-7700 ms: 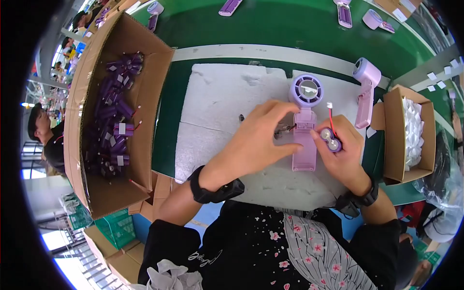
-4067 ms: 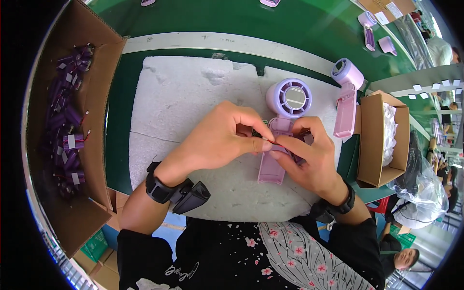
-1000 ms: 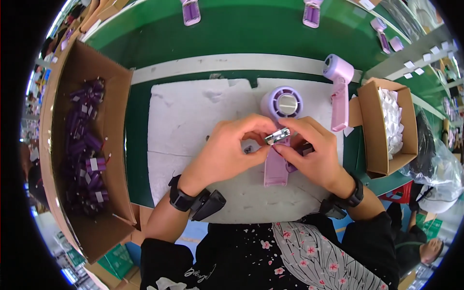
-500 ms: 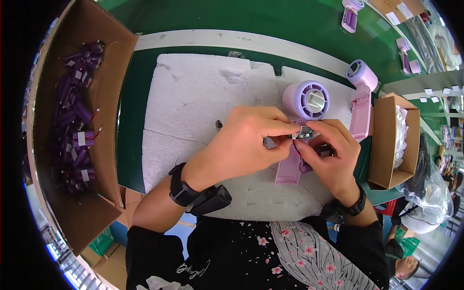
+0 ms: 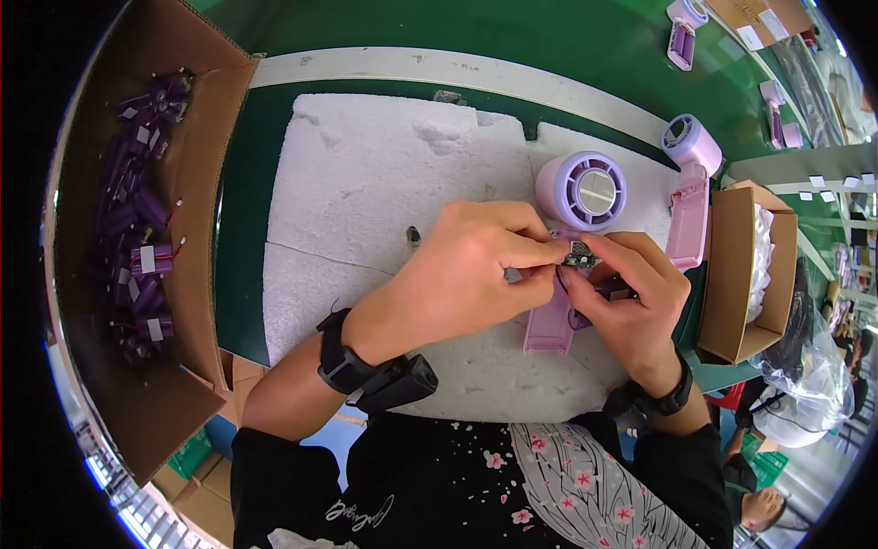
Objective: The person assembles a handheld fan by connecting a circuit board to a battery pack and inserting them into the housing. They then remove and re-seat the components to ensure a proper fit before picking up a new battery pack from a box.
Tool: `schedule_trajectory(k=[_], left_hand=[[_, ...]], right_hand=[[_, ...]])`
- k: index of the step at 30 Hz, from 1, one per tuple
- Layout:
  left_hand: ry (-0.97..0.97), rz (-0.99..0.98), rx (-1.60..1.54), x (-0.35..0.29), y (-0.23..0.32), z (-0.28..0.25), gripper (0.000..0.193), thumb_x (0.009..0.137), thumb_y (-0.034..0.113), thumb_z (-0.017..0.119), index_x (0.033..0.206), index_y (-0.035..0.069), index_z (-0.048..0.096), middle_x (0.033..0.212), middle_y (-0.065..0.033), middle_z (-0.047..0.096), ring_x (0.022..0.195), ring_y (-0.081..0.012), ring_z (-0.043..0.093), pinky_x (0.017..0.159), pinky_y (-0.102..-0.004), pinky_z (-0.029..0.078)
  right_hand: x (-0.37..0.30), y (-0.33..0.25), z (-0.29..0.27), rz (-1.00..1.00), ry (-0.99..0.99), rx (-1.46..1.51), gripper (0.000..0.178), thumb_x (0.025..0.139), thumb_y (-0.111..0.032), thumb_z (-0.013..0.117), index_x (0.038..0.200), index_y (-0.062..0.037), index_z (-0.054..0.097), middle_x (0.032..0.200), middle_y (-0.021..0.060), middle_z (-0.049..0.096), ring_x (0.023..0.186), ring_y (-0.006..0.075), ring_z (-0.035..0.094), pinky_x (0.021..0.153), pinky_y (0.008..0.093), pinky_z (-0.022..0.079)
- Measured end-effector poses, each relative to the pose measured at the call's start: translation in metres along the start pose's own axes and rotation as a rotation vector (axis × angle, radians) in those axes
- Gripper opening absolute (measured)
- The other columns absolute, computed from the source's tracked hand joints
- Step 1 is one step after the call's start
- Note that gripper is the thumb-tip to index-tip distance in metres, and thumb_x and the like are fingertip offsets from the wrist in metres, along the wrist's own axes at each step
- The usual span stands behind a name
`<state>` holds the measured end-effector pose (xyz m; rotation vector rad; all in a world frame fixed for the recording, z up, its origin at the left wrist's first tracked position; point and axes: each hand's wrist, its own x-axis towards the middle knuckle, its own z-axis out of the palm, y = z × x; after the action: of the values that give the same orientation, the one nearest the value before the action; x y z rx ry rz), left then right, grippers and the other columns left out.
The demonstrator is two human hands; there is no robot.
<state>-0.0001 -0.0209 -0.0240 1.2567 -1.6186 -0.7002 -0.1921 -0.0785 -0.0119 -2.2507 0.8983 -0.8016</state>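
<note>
A small dark circuit board [image 5: 578, 255] sits between my two hands over the foam pad. My left hand [image 5: 476, 265] is closed, thumb and forefinger pinching the board's left end. My right hand [image 5: 637, 293] is closed around its right side, forefinger at the upper edge and thumb just below. Thin wires run by the right thumb, partly hidden. Under my hands lies a pink handle shell [image 5: 549, 329], joined to a round lilac fan head [image 5: 583, 190] just beyond. A purple battery cell, mostly covered by my right hand, shows beside the shell.
A white foam pad [image 5: 357, 183] covers the bench. Left stands a cardboard box [image 5: 203, 210] with several purple batteries [image 5: 137, 210]. On the right are another fan [image 5: 692, 146] with an open pink shell and a small carton [image 5: 729, 274] with white wrapping. More fan parts [image 5: 683, 41] lie far right.
My fingers have shifted slightly on the circuit board, and its tilt differs a little. The whole view has moved slightly; the hands keep their places over the shell.
</note>
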Motion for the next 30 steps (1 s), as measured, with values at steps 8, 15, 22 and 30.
schedule_trajectory(k=[8,15,22,30], left_hand=[[-0.090,-0.166,-0.214,0.001,-0.001,-0.005,0.026,0.074,-0.007,0.069,0.098,0.001,0.073,0.091,-0.0107,0.069,0.076,-0.0176,0.068,0.069,-0.0268,0.056],[-0.222,-0.365,-0.354,0.004,-0.002,-0.009,0.036,0.079,-0.009,0.065,0.113,0.001,0.065,0.100,-0.0086,0.067,0.087,-0.0154,0.066,0.081,-0.0270,0.054],[-0.279,-0.425,-0.347,0.005,0.003,-0.008,0.034,0.083,-0.009,0.059,0.116,0.001,0.061,0.101,-0.0077,0.067,0.084,-0.0113,0.064,0.075,-0.0257,0.052],[-0.215,-0.474,-0.331,0.004,0.004,-0.002,0.032,0.084,-0.008,0.056,0.113,0.001,0.064,0.098,-0.0071,0.068,0.081,-0.0110,0.064,0.073,-0.0256,0.052]], right_hand=[[-0.001,0.000,-0.007,0.129,-0.051,0.077,0.029,0.072,-0.002,0.080,0.099,-0.0010,0.070,0.091,0.0084,0.065,0.062,0.0122,0.065,0.054,0.0235,0.052],[-0.004,0.000,-0.005,0.104,-0.041,0.044,0.021,0.073,-0.002,0.078,0.093,-0.0025,0.070,0.088,0.0081,0.065,0.061,0.0160,0.065,0.055,0.0261,0.052],[-0.004,-0.006,-0.006,0.034,-0.048,-0.077,0.021,0.073,0.001,0.078,0.093,0.0009,0.070,0.084,0.0089,0.063,0.065,0.0142,0.061,0.057,0.0246,0.050],[0.000,-0.005,-0.006,-0.029,-0.043,-0.135,0.020,0.074,-0.001,0.077,0.093,-0.0026,0.071,0.081,0.0085,0.061,0.061,0.0184,0.062,0.053,0.0274,0.049]])
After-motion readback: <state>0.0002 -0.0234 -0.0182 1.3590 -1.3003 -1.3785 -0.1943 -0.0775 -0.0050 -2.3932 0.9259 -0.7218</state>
